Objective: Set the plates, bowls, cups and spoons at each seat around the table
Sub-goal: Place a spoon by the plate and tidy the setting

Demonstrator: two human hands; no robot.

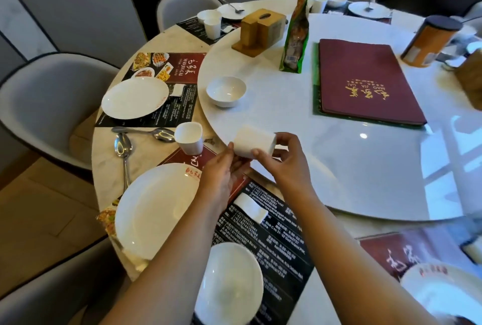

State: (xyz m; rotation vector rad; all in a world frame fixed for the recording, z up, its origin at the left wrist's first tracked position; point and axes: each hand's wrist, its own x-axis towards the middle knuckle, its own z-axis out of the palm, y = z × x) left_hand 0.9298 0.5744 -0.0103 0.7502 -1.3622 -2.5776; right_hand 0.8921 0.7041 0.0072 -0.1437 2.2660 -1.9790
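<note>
Both hands hold a white cup (254,143) tipped on its side above the turntable's (339,168) near edge: the right hand (284,160) pinches its rim end, while the left hand (224,170) appears to cup its base (partly hidden). A second cup (188,137) stands upright beside two spoons (142,139), between two plates (154,207).

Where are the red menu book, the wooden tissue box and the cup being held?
Red menu book (365,79): head view, cover centre.
Wooden tissue box (263,28): head view, front face.
Held cup (254,140): head view, side wall.
</note>
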